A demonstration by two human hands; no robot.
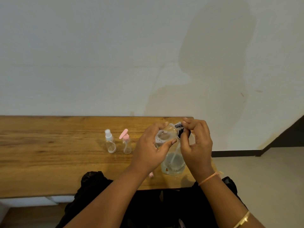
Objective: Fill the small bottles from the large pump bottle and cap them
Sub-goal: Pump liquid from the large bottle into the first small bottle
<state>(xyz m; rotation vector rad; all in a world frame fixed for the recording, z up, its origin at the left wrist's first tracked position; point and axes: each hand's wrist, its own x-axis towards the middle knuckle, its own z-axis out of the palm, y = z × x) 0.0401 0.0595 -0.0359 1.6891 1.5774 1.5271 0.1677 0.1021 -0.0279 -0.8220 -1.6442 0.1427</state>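
We keep the large pump bottle (172, 160) at the right end of the table (49, 153), our left hand (153, 148) gripping its shoulder and our right hand (197, 143) pinching the black pump (179, 129). We judge filling not yet begun: the white-capped small bottle (110, 142) and the pink-capped small bottle (126, 143) stand nearby, apparently empty, tops on. A pink piece (150, 175) under our left wrist is mostly hidden.
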